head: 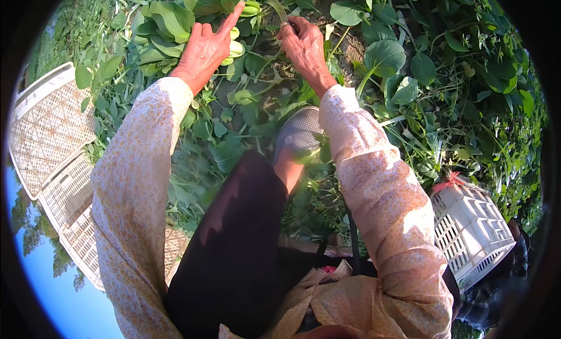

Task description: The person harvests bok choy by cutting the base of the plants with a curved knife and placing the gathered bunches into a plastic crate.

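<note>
My left hand point(206, 50), index finger stretched out, lies over a heap of cut leafy greens with pale green stems, like bok choy point(168, 26); the fingertip touches a stem base at the top of the view. Whether its thumb and hidden fingers grip anything, I cannot tell. To its right, my right hand point(302, 41) is closed around the lower end of a curved, flat, greenish-brown thing point(277, 9), perhaps a blade or a stalk; its handle end is hidden in the fist. Loose leaves and soil lie beneath both hands.
White plastic crates point(52, 124) stand at the left. Another white crate point(471, 229) with a red tie is at the right, near a person in a checked sleeve point(482, 301). My shoe point(300, 131) rests among the greens. Broad-leaved plants point(385, 58) grow right of my hands.
</note>
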Motion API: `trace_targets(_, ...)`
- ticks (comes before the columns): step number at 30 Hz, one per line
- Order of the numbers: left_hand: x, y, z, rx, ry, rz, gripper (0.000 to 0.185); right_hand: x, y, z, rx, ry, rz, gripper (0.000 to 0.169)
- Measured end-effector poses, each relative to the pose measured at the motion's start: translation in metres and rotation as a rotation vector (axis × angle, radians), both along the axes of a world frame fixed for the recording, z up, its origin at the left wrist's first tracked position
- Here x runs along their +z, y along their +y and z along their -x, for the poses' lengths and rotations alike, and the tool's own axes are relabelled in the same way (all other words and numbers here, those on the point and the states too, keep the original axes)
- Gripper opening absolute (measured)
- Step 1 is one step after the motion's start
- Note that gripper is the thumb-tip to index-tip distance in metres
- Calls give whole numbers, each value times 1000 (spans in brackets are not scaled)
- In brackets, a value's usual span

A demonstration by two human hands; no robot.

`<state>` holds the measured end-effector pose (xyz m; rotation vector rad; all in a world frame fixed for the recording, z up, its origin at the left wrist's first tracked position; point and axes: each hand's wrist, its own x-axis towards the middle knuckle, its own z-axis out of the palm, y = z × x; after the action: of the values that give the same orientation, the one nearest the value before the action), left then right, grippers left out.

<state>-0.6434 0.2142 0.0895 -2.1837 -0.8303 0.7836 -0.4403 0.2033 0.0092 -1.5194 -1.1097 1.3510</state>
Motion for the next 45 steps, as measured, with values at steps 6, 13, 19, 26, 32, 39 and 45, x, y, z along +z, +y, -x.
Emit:
trace_targets(6, 0, 1, 8, -109, 106, 26, 36, -8, 7, 9, 100, -17, -10, 25)
trace_targets(13, -10, -3, 9, 399, -347, 149, 39, -15, 11, 5, 301, -522, -516, 17)
trace_targets(19, -22, -12, 13, 410, -545, 168, 55, -32, 37, -4, 326, -35, -173, 22)
trace_targets(26, -25, -16, 38, 547, -690, 237, 53, 19, -24, -7, 517, 283, 421, 29)
trace_targets(32, 69, -48, 5, 280, -872, 177, 59, 80, -115, -79, -175, 412, 172, 29)
trace_targets(39, 179, -99, -90, 356, -1583, 803, 76, 185, -118, -134, -45, 224, -235, 78)
trace_targets(45, 265, -108, -148, 664, -1609, 1575, 86, 305, -158, -174, -148, 267, -238, 48)
